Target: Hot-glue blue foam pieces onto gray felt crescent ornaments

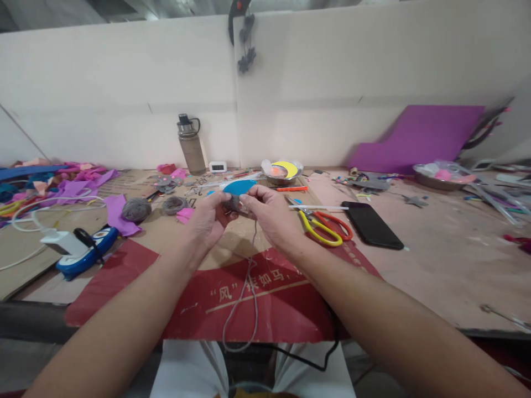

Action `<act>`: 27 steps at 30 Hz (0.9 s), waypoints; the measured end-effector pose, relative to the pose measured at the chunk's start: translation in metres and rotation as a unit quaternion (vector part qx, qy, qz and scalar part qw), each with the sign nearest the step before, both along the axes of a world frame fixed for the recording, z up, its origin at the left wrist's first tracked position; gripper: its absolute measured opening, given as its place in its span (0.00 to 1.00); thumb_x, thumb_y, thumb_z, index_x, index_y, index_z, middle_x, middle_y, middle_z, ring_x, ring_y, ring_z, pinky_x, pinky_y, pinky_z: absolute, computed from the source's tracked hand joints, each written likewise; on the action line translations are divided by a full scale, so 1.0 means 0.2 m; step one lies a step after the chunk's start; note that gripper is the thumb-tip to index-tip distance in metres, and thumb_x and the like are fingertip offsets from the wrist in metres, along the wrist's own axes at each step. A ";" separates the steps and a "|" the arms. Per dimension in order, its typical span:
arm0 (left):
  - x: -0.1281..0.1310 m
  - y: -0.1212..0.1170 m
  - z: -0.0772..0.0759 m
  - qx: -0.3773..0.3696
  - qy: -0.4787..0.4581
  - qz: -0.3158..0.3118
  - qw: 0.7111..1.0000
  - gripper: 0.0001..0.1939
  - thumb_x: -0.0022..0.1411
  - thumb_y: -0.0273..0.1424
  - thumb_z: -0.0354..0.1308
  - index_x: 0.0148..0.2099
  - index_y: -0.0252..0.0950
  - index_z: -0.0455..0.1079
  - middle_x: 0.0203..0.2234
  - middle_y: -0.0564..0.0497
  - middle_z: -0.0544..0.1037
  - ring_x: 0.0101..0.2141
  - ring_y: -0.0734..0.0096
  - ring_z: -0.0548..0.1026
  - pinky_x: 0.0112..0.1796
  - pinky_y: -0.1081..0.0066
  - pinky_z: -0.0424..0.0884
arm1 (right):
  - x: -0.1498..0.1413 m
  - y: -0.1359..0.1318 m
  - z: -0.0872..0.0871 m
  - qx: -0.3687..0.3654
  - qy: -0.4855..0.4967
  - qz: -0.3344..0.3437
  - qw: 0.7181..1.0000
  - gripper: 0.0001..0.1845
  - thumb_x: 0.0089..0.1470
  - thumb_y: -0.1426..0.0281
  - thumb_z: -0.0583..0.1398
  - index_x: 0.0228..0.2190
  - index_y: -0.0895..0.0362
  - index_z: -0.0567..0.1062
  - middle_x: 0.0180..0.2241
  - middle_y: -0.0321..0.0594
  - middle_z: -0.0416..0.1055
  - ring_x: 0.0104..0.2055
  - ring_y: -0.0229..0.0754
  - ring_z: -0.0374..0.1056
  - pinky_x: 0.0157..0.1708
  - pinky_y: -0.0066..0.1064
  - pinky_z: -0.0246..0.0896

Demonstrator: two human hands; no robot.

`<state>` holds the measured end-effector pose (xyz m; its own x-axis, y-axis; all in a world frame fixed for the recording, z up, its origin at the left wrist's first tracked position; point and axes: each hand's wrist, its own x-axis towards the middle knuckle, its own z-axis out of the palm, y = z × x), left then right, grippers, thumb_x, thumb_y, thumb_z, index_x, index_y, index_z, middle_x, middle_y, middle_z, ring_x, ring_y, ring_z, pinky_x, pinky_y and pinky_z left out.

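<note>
Purple, pink and blue scraps point(78, 185) were heaped on the far left of the table point(440, 265), with a white plug point(68, 243) and its cable sitting on a blue power strip point(105, 239) just in front. Next over came two balls of grey yarn, the bigger ball point(136, 210) by a purple strip and the smaller ball point(175, 205) near a pink scrap. A bottle point(192, 146) stood upright behind those, little white clock point(218, 167) just beside it. Middle of it all, the left hand point(209, 215) was closed in a pinch on a small grey bit point(232, 203), and the right hand point(271, 213) had its fingertips pinched on the other side, so the piece was up between both hands, over the cardboard. Blue disc point(239, 187) showed right behind it, can't tell if it was held too. A thin grey strand point(254, 249) hung down and looped over the red sheet point(265, 304). Past the right hand was a metal bowl point(282, 181) with a yellow crescent point(290, 167), then scissors point(326, 229) with yellow and red handles, then a black phone point(375, 225) lying flat. Over on the right, a purple board point(418, 135) leaned at the back, with another bowl point(443, 183) in front.
</note>
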<state>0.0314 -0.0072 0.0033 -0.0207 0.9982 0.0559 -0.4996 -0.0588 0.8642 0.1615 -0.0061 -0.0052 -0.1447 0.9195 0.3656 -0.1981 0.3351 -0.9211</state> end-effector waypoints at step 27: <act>0.01 0.00 0.00 0.022 0.030 0.003 0.999 0.11 0.45 0.24 0.67 0.33 0.33 0.70 0.29 0.52 0.75 0.29 0.76 0.74 0.29 0.75 0.72 | 0.03 0.03 0.03 -0.077 0.103 -0.042 0.991 0.16 0.43 0.63 0.63 0.20 0.54 0.61 0.19 0.26 0.53 0.21 0.30 0.47 0.22 0.27 0.43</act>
